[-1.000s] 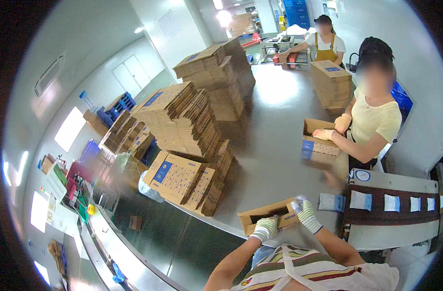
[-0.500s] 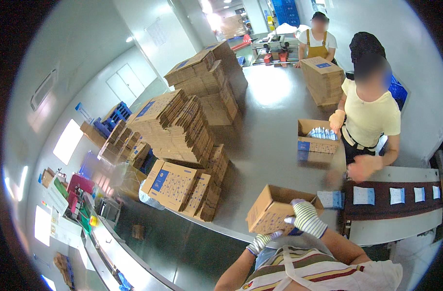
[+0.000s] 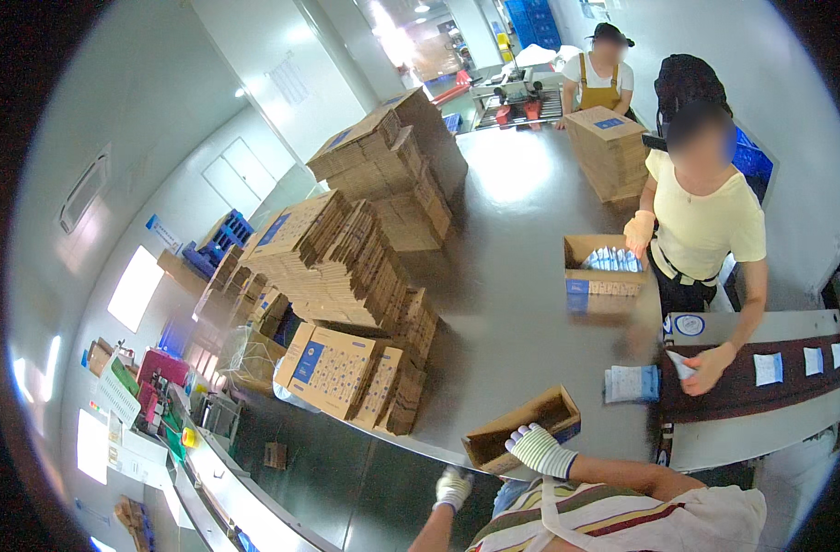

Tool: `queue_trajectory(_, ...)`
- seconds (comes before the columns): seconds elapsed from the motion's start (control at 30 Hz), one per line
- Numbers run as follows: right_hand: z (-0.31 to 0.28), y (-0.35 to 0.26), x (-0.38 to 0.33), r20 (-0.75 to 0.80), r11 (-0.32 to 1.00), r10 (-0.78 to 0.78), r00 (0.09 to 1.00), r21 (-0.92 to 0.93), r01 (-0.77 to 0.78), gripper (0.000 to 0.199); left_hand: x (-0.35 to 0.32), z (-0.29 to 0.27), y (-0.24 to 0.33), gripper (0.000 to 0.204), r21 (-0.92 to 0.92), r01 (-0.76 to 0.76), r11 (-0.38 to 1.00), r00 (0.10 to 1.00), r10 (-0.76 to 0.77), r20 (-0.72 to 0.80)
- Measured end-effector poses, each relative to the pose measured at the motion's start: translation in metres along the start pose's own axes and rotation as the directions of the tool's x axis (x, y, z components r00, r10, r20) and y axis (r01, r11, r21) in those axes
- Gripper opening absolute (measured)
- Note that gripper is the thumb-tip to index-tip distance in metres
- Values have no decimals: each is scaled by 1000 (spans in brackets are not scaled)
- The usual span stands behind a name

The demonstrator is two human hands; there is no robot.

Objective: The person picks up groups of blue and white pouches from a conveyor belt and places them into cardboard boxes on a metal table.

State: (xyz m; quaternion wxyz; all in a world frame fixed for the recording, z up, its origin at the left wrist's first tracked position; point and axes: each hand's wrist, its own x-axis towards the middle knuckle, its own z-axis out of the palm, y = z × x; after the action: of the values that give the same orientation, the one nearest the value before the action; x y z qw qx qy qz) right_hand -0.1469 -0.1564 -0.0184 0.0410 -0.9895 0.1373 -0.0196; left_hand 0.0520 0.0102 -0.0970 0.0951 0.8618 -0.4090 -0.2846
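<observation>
An open, unfilled cardboard box [image 3: 560, 410] sits tilted at the near edge of the metal table, its opening facing up. My right hand [image 3: 540, 451], in a striped knit glove, grips its near wall with the fingers hooked over the rim. My left hand [image 3: 454, 488], gloved alike, is off the box, past the table's edge to its left; its fingers are too blurred to read. Right of the box lies a small stack of white-and-blue packets [image 3: 632, 384].
Tall stacks of flattened cartons [image 3: 337, 267] stand on the table's left. Across from me, a co-worker's hand [image 3: 708, 368] holds a packet over the brown conveyor belt [image 3: 733, 379]. Their other hand rests at a carton of packets [image 3: 604, 283]. Another person stands behind folded cartons [image 3: 609, 152].
My left hand has let go of the box and moved down and left. The box has tipped and turned, showing its inside. The co-worker's hand has reached onto the belt and taken a packet.
</observation>
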Motion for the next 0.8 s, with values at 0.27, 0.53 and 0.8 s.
queue_trajectory(0.27,-12,25,-1,-266,934,-208,941,233,272,41,-29,-77,85,56,664,-725,185,559,721,409)
queue_trajectory(0.53,13,36,-9,-498,986,56,865,161,29,30,-33,-63,147,40,575,-781,242,598,557,577)
queue_trajectory(0.8,18,18,-10,-424,922,315,849,350,-167,32,-31,-32,149,45,502,-760,413,650,521,554)
